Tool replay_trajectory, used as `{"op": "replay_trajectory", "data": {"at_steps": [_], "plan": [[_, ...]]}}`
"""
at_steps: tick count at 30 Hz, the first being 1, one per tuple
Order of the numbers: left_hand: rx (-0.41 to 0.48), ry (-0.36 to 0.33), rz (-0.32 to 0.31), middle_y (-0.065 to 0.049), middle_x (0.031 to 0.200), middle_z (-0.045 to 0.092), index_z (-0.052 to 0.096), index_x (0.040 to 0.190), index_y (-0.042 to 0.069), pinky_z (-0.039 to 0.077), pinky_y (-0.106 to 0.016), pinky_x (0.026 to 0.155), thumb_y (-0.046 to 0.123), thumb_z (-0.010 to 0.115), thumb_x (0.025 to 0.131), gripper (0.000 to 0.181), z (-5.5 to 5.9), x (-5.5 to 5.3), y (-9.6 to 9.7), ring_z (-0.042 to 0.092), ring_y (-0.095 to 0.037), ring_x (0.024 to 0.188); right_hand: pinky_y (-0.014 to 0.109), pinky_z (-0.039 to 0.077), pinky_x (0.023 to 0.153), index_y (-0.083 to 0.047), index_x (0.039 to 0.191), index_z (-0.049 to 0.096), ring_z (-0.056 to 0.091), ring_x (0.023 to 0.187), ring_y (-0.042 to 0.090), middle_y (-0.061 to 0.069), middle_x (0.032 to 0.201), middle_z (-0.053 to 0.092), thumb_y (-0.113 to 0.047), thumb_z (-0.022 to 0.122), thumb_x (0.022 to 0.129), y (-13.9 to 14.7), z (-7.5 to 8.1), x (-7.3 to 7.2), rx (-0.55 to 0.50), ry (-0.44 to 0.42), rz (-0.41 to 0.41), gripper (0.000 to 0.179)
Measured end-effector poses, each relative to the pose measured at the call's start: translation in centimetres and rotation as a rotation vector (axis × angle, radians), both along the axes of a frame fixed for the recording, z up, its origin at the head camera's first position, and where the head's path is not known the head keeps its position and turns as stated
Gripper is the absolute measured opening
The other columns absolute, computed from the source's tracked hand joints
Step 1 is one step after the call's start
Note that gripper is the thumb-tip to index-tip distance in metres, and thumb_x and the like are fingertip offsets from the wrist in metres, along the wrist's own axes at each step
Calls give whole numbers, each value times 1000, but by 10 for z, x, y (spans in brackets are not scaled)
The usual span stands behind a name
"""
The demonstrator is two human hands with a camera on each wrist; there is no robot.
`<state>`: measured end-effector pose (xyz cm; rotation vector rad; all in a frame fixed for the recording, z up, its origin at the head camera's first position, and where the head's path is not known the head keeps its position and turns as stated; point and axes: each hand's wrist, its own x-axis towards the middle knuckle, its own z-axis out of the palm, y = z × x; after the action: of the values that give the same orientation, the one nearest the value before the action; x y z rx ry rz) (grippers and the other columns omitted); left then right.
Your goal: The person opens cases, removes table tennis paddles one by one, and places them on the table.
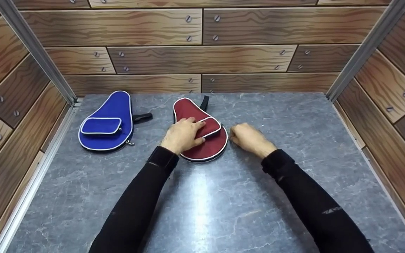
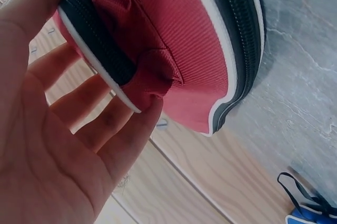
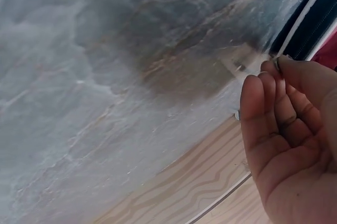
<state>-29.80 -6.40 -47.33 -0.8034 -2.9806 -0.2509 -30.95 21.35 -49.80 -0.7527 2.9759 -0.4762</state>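
A red table tennis paddle case (image 1: 207,149) with white piping lies on the table, its narrow end pointing away. My left hand (image 1: 182,136) lies over it, thumb and fingers spread about the small front pocket (image 1: 212,126). Seen from the left wrist, the thumb and fingertips grip that pocket by its edges, along its black zipper (image 2: 97,37). My right hand (image 1: 249,138) is at the case's right edge. Its thumb and index finger pinch a small metal zipper pull (image 3: 277,64) beside the case's side, mostly hidden by the fingertips.
A blue paddle case (image 1: 118,109) lies to the left, its black strap (image 1: 142,117) pointing right. The red case's black strap (image 1: 205,102) sticks out behind it. Wood-patterned walls (image 1: 202,59) enclose the grey marbled table (image 1: 294,123) at the back and both sides.
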Motion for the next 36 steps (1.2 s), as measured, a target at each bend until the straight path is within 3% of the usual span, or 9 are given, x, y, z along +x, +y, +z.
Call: {"op": "replay_trajectory", "data": {"at_steps": [5,19,29,36], "plan": [[15,38,3,-25,141,79,73,160,12,67,-66,108,37,83,108,59,-2,1,-1,77,-51,129,58,71,88,0,105,83,83,97,40,18,103,86,0,75,103,2,0,5,-9,10,26,8],[34,40,-5,-26,140,79,74,159,12,68,-66,108,37,82,108,58,-4,-2,-2,77,-50,130,55,71,85,-1,105,84,83,91,34,16,99,86,-2,80,103,5,-1,17,-9,27,93,5],[29,10,-11,-27,146,77,72,162,13,65,-66,113,38,80,110,59,-4,-3,-3,76,-50,135,47,65,72,-4,96,83,67,74,18,8,84,80,-5,82,104,3,-1,28,1,4,120,8],[32,13,-21,-27,146,78,72,162,12,64,-63,116,38,79,110,59,-4,-4,-4,76,-49,135,43,59,68,-8,88,80,59,72,14,3,79,75,-2,83,100,-2,-1,36,-2,8,162,14]]}}
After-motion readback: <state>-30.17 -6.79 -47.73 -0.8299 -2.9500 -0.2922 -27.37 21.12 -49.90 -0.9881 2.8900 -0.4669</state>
